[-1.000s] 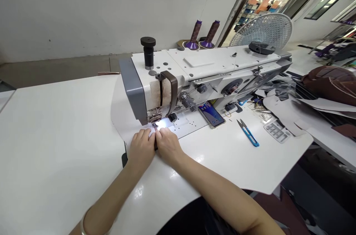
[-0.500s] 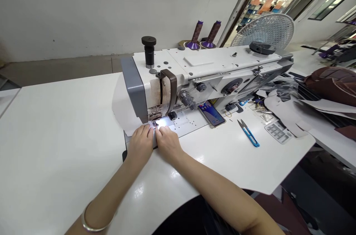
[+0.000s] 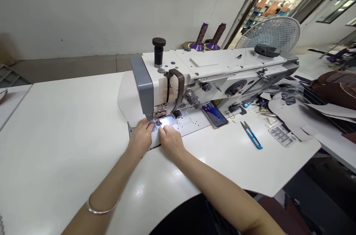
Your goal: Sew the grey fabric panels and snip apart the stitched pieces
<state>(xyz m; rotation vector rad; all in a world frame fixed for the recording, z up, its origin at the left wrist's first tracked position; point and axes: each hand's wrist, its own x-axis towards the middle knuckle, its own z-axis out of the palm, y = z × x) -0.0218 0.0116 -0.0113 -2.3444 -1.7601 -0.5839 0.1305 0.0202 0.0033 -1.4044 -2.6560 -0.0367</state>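
An industrial sewing machine (image 3: 217,75) stands across the white table, its lamp lighting the bed below the needle. At the left side of the presser foot (image 3: 158,121) is my left hand (image 3: 140,139), with fingers bent and drawn together. Just right of the foot, my right hand (image 3: 171,140) rests low over the bed, thumb and fingers curled together. A narrow gap separates the two hands. Whatever lies beneath the fingertips is hidden or too small to name. A silver bangle (image 3: 100,211) circles my left forearm.
Right of the hands lie a phone (image 3: 214,114) and blue thread snips (image 3: 251,135). Two brown thread cones (image 3: 202,35) and a white fan (image 3: 274,35) stand behind the machine. Cut pieces (image 3: 290,114) and brown material (image 3: 335,85) pile up at the right.
The camera view has shifted slightly, so the machine sits further right. My hands stay by the presser foot; the gap between them looks a little wider.
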